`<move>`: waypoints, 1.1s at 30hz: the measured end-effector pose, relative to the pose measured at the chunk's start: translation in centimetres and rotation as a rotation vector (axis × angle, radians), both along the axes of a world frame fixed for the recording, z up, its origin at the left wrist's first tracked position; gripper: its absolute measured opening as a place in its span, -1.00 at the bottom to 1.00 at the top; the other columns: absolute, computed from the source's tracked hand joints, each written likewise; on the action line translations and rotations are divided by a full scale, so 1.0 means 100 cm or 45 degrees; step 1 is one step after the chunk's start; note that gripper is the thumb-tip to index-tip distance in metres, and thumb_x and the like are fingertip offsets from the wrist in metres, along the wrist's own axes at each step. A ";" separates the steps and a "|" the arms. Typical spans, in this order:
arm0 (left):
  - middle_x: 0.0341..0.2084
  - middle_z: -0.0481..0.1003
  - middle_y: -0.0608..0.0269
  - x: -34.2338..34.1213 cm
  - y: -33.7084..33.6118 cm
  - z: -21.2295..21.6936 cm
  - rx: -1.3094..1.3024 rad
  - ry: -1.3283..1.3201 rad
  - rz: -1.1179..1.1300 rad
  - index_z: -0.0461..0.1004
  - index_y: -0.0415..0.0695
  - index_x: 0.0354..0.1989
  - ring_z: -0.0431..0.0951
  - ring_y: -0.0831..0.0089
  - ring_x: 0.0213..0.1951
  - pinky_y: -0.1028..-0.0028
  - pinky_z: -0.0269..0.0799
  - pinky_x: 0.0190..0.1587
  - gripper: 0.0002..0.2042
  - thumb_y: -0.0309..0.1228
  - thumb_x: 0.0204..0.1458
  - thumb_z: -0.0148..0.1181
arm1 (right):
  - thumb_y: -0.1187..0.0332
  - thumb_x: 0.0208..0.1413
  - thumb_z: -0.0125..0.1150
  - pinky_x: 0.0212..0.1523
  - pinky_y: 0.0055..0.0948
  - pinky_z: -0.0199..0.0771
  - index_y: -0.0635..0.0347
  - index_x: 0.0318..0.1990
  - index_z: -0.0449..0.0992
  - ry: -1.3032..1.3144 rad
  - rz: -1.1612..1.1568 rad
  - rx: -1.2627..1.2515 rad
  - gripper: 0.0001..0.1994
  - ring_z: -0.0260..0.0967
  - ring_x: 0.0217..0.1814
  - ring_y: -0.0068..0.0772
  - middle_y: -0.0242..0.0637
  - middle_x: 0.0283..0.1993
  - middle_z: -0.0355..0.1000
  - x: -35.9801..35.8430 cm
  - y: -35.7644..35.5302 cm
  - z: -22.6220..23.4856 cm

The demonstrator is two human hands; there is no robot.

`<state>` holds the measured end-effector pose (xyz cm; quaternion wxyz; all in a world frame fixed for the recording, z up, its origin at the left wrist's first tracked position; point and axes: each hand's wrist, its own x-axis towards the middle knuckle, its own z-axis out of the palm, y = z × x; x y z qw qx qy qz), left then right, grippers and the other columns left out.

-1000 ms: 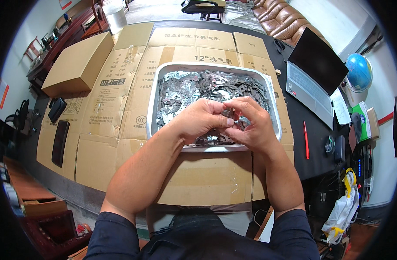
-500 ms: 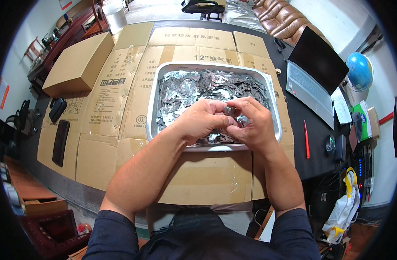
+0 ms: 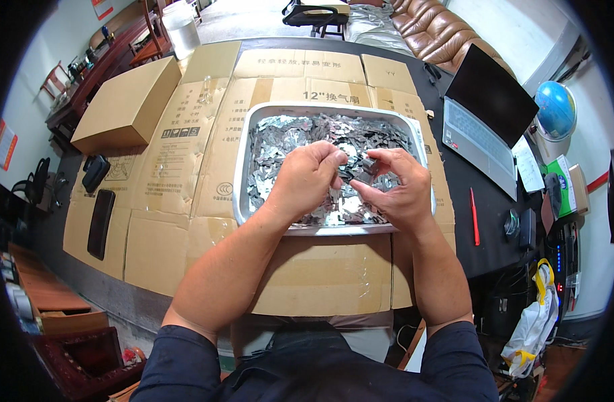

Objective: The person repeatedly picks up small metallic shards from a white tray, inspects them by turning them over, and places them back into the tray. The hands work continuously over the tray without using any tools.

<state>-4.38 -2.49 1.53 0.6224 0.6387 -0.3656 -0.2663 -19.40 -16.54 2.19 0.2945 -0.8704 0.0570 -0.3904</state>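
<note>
Holding small metal parts (image 3: 359, 171) pinched betw. left hand (image 3: 307, 177) & right hand (image 3: 397, 191), just above the tray (image 3: 243, 154); keep your grip firm, work over tray so pieces drop back in.

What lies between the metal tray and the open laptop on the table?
In the head view, a strip of flattened cardboard and then bare black tabletop separate the metal tray from the open laptop; nothing else lies there.
</note>
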 end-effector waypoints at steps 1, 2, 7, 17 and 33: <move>-0.56 0.59 0.29 0.000 0.001 0.002 0.017 0.002 -0.017 0.63 -0.28 -0.22 0.53 0.62 -0.50 0.51 0.43 -0.41 -0.74 -0.33 0.40 0.14 | 0.44 -0.17 0.70 -0.21 -0.44 0.68 0.25 -0.02 0.67 -0.006 0.006 -0.005 -0.52 0.64 -0.25 -0.40 -0.23 -0.22 0.60 0.000 0.000 0.000; -0.55 0.58 0.31 0.000 0.002 0.003 0.034 0.005 -0.033 0.62 -0.28 -0.23 0.51 0.65 -0.49 0.54 0.41 -0.42 -0.71 -0.29 0.42 0.16 | 0.44 -0.17 0.70 -0.21 -0.44 0.68 0.25 -0.02 0.67 -0.008 0.007 -0.014 -0.52 0.64 -0.26 -0.40 -0.23 -0.22 0.60 0.000 0.000 0.001; -0.48 0.61 0.32 0.003 0.005 0.005 -0.012 -0.061 0.067 0.64 -0.19 -0.24 0.52 0.65 -0.46 0.56 0.42 -0.40 -0.75 -0.25 0.36 0.28 | 0.44 -0.17 0.70 -0.23 -0.45 0.67 0.26 -0.01 0.67 -0.053 0.032 -0.020 -0.51 0.64 -0.26 -0.41 -0.22 -0.20 0.61 -0.001 0.001 0.004; -0.40 0.58 0.41 -0.004 0.003 -0.006 0.086 0.504 -0.592 0.67 -0.21 -0.21 0.47 0.69 -0.34 0.58 0.39 -0.27 -0.79 -0.33 0.36 0.23 | 0.46 -0.14 0.59 -0.24 -0.37 0.69 0.29 -0.02 0.64 -0.070 0.088 -0.173 -0.55 0.63 -0.27 -0.26 -0.14 -0.19 0.59 -0.001 0.000 -0.004; -0.25 0.66 0.32 -0.011 0.003 -0.002 0.024 0.101 -0.437 0.61 -0.25 -0.07 0.59 0.60 -0.17 0.51 0.50 -0.06 -0.74 -0.32 0.48 0.05 | 0.28 0.22 0.52 -0.15 -0.49 0.61 0.29 0.03 0.62 0.125 0.369 0.985 -0.66 0.60 -0.18 -0.56 -0.30 -0.19 0.63 -0.002 -0.004 0.001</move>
